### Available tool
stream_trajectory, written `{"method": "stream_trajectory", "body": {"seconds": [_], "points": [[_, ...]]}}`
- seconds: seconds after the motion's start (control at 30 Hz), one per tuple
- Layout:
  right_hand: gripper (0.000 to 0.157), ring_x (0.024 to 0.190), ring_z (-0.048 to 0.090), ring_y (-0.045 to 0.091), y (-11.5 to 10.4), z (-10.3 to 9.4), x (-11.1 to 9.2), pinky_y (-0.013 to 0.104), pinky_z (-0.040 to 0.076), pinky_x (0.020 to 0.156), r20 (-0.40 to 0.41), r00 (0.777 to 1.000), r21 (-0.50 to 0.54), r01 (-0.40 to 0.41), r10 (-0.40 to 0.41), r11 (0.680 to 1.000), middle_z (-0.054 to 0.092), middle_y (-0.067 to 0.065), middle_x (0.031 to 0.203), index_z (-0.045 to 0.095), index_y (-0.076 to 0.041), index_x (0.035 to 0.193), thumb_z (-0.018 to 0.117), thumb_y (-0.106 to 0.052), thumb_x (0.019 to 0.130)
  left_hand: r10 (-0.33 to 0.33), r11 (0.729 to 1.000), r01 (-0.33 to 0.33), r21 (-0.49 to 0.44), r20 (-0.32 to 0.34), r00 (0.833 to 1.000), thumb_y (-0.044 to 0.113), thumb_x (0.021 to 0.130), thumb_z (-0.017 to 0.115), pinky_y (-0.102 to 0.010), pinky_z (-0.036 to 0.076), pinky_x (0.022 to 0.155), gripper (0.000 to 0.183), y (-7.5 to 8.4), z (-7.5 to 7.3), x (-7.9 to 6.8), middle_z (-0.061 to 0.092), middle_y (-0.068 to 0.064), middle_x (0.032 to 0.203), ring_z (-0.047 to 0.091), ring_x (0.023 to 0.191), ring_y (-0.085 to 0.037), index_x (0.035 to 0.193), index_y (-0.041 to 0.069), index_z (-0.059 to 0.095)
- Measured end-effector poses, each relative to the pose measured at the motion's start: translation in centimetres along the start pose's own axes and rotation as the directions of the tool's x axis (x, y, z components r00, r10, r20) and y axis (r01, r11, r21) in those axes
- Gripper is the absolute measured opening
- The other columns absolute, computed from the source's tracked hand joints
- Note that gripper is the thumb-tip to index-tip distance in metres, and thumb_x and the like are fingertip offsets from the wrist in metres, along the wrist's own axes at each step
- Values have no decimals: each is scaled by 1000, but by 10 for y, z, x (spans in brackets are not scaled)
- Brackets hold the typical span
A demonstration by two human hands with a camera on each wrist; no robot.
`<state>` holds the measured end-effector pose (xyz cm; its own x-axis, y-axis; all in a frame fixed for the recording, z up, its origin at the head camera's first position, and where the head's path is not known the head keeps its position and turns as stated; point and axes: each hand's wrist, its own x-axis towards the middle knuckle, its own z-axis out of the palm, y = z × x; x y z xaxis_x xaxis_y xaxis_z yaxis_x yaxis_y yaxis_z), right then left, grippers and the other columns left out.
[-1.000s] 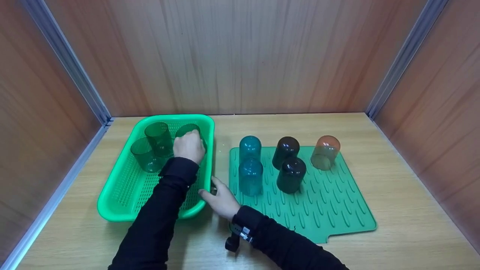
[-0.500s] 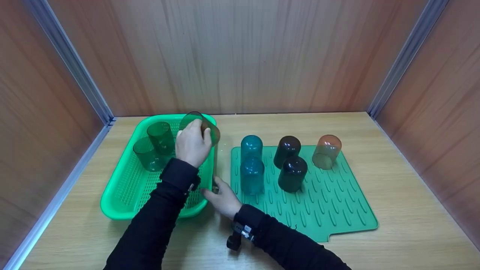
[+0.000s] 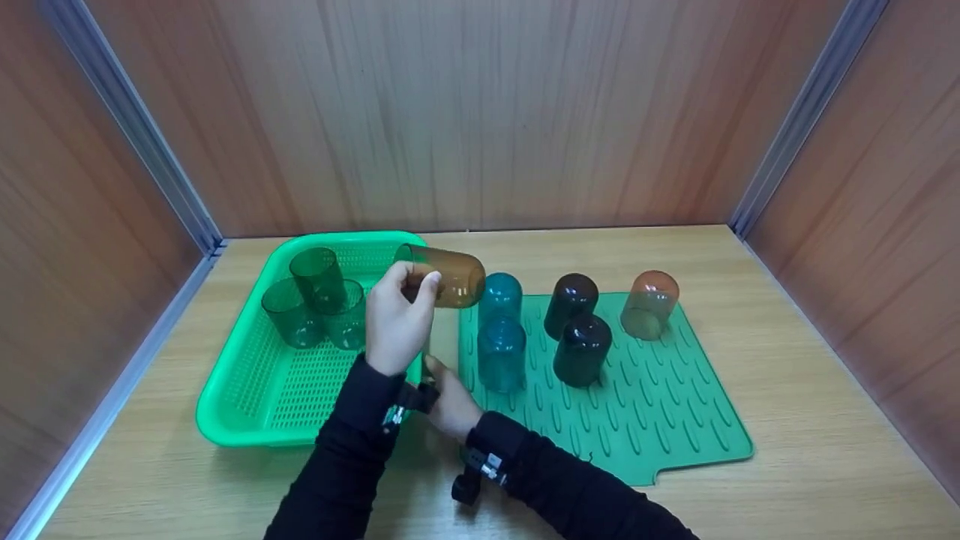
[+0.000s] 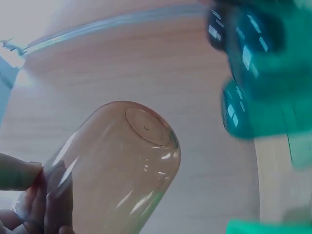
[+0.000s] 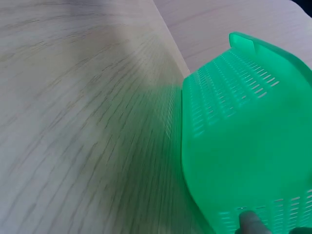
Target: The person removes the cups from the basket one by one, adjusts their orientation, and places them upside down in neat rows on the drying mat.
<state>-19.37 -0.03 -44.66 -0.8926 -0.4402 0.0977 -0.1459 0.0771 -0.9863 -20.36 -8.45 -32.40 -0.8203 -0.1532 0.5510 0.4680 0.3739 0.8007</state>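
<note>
My left hand [image 3: 397, 322] holds an amber drinking glass [image 3: 457, 277] between thumb and fingers near its rim, above the right side of the green basket [image 3: 247, 382]. The glass lies nearly sideways, its rounded base pointing right; the left wrist view shows that base [image 4: 146, 127] close up. My right hand [image 3: 452, 405] is at the basket's right side, partly hidden behind the left wrist camera. In the right wrist view its fingertips [image 5: 251, 223] are at the slotted outer wall. Several see-through glasses [image 3: 347, 319] stand or lean inside the basket, looking green.
On the green drying mat [image 3: 660, 420] stand upside-down glasses: two blue ones [image 3: 502, 352], two dark ones [image 3: 583, 349] and an amber one [image 3: 649, 306] at the back right. Wood-grain panels [image 3: 465, 112] enclose the table [image 3: 810, 390] at the back and both sides.
My left hand has lifted the amber glass out of the basket and turned it sideways, moving right toward the blue glasses. The right hand stays at the basket's side.
</note>
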Motion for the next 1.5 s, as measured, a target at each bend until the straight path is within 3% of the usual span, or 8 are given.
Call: {"method": "stream_trajectory", "body": {"seconds": [0.13,0.3,0.5,0.8,0.97,1.2,1.37,1.5], "points": [[58,119,36,20,-1,1,1,38,32,94,33,998,111,-49,45,993,42,4,130,38,-13,132,57,-39,84,-96,981,95,-170,1,995,9,86,57,-27,46,62,11,1,-1,-11,63,-9,80,60,71,-17,92,0,59],[53,117,35,20,5,1,2,37,31,94,53,998,150,17,-26,988,42,3,128,40,-12,131,58,-31,85,-144,961,135,-243,-17,989,12,87,57,-31,48,65,11,-11,1,-22,63,-8,82,61,73,-17,92,2,58],[46,111,41,20,6,3,3,36,35,90,30,999,129,-40,36,991,48,2,121,45,-10,126,59,-25,85,-198,944,188,-271,-9,980,14,87,57,-31,49,68,15,-12,3,-31,62,-11,83,61,75,-19,92,0,58],[43,106,45,14,8,4,3,34,36,88,21,1000,114,-23,21,993,52,-2,117,47,-16,126,59,-23,85,-188,948,181,-262,-2,982,6,87,55,-38,48,69,12,9,2,-38,60,-17,82,59,75,-26,92,-5,57],[45,107,43,13,9,3,2,33,34,90,41,999,137,12,-17,990,50,-1,119,45,-14,127,59,-17,85,-186,944,178,-278,1,983,13,86,58,-34,48,68,16,-4,5,-38,61,-14,83,59,75,-23,92,-2,59],[46,111,42,16,6,-3,5,36,33,91,20,999,34,-43,43,998,48,-2,123,44,-18,129,58,-23,86,-130,925,125,-359,10,991,19,86,59,-35,49,69,21,-11,2,-39,62,-12,83,60,75,-23,93,0,58],[52,94,51,16,5,-13,3,33,44,76,39,990,163,-144,139,976,46,4,126,39,-16,133,57,-32,86,-124,917,114,-382,-1,992,18,86,59,-35,49,69,21,-9,-2,-38,63,-13,83,61,76,-24,93,-1,58],[61,100,54,20,3,-30,-4,36,45,81,16,986,227,-165,166,960,43,13,130,36,-13,135,59,-37,84,-141,915,125,-384,-12,990,17,86,59,-34,49,70,21,-7,-2,-37,63,-14,84,61,77,-24,93,-3,57]]}}
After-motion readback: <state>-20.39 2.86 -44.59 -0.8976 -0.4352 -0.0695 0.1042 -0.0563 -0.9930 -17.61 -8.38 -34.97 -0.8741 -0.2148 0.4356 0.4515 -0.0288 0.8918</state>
